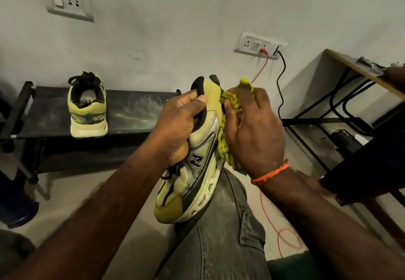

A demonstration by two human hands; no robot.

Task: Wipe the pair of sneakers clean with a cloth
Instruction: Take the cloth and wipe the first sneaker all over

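Note:
An olive-green and silver sneaker [192,183] stands toe-down on my jeans-clad knee [219,236]. My left hand [177,126] grips it at the collar, fingers curled into the opening. My right hand [254,135] holds a yellow-green cloth [223,148] and presses it against the sole side near the heel. The second sneaker [87,106] sits heel toward me on a low black rack [131,113] by the wall.
A red wire [282,236] and a black cable [280,82] run from a wall socket [258,44]. A black-framed desk [350,95] stands at right, with a dark object close by my right forearm. A blue item sits at far left.

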